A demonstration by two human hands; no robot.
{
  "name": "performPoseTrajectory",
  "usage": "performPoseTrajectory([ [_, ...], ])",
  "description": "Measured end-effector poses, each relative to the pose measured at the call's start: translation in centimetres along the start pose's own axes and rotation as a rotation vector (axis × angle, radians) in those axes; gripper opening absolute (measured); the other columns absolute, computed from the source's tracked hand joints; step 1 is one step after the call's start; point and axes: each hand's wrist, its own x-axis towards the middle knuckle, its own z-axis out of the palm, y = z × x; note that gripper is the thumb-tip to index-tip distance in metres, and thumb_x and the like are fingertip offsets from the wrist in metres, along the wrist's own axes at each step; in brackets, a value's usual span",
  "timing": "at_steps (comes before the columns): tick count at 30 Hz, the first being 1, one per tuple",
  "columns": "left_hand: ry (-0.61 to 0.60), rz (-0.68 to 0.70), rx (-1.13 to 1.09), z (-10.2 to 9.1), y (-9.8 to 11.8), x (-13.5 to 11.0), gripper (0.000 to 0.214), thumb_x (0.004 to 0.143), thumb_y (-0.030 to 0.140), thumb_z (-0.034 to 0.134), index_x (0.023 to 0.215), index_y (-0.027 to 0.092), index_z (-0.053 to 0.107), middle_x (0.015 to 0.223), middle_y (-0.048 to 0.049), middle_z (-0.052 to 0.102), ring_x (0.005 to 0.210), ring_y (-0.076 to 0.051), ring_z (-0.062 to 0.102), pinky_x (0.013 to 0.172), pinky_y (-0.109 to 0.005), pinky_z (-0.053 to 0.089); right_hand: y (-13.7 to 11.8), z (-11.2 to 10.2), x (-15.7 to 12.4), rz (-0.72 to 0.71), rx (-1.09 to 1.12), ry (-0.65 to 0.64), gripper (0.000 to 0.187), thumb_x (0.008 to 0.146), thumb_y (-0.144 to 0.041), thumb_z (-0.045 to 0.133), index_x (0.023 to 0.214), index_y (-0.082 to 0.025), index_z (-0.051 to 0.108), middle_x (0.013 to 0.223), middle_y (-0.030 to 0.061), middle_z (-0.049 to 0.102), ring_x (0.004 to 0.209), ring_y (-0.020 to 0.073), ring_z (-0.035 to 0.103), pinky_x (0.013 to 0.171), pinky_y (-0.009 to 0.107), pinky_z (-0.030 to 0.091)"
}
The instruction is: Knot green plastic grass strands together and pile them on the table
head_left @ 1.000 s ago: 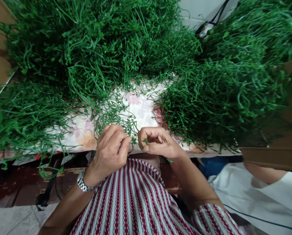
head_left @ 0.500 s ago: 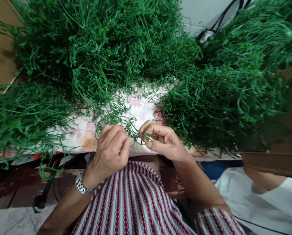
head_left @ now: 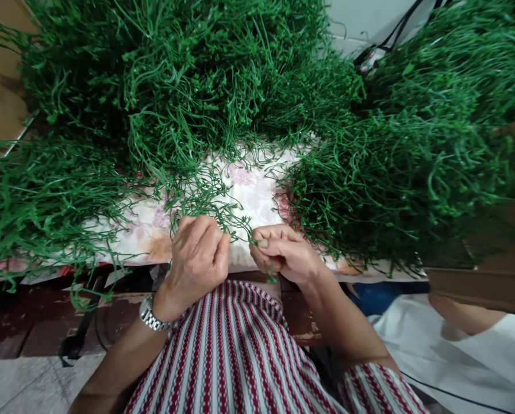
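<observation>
My left hand (head_left: 199, 256), with a metal watch on its wrist, is closed around a loose bunch of thin green stems (head_left: 197, 195) that spread out beyond its knuckles over the cloth. To its right, my right hand (head_left: 287, 253) pinches a few thin green stems between thumb and fingers; their tips (head_left: 271, 278) dangle below the palm. A gap separates the two hands above the front edge of the floral cloth (head_left: 257, 198). Part of what each hand grips is hidden by the fingers.
Large heaps of green stems lie at the back (head_left: 188, 75), at the left (head_left: 46, 201) and at the right (head_left: 391, 190). Cardboard (head_left: 477, 293) borders the right side. Beyond it sits another person in a white garment (head_left: 447, 356). Dark cables (head_left: 399, 29) run at the back.
My right hand has closed its fingers, and stem tips now hang beneath it. The gap between the hands has widened slightly. My left hand keeps its grip nearly in place.
</observation>
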Motion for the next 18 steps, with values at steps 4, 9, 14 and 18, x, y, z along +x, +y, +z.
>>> performPoseTrajectory([
  [4, -0.065, 0.002, 0.029, -0.1, 0.0, -0.2, 0.012, 0.077, 0.012, 0.053, 0.070, 0.019, 0.047, 0.075, -0.0062, 0.056, 0.075, -0.020, 0.053, 0.070, -0.036, 0.041, -0.6, -0.3, -0.3, -0.026, -0.244, -0.005, 0.028, 0.079, -0.030, 0.055, 0.058, -0.015, 0.044, 0.047, -0.0075, 0.033, 0.040, 0.0029, 0.024, 0.039, 0.017, 0.017],
  [9, -0.161, -0.018, -0.054, -1.2, 0.6, 0.0, 0.028, 0.077, 0.014, 0.054, 0.105, 0.017, 0.053, 0.107, -0.0120, 0.060, 0.101, -0.025, 0.054, 0.087, -0.043, 0.041, -0.9, 0.4, -0.5, -0.283, -0.697, 0.044, 0.022, 0.084, -0.025, 0.052, 0.066, -0.014, 0.049, 0.059, -0.0040, 0.040, 0.055, 0.0057, 0.035, 0.051, 0.018, 0.029],
  [14, -0.211, -0.067, -0.435, -1.4, 0.3, 0.2, 0.015, 0.081, 0.009, 0.050, 0.089, 0.018, 0.058, 0.092, -0.0060, 0.065, 0.093, -0.019, 0.057, 0.087, -0.040, 0.044, -0.1, 0.5, -0.5, -0.407, -0.972, 0.026, 0.017, 0.089, -0.025, 0.047, 0.079, -0.013, 0.055, 0.070, 0.0009, 0.052, 0.066, 0.0097, 0.047, 0.063, 0.022, 0.038],
  [18, -0.256, -0.083, -0.527, -1.2, -0.2, 0.3, 0.013, 0.082, 0.008, 0.047, 0.080, 0.017, 0.055, 0.083, -0.0040, 0.063, 0.083, -0.015, 0.056, 0.090, -0.040, 0.043, -0.4, 0.2, -0.8, -0.426, -1.211, 0.048, 0.028, 0.083, -0.041, 0.057, 0.094, -0.015, 0.061, 0.093, 0.0086, 0.059, 0.090, 0.0184, 0.051, 0.080, 0.031, 0.042],
])
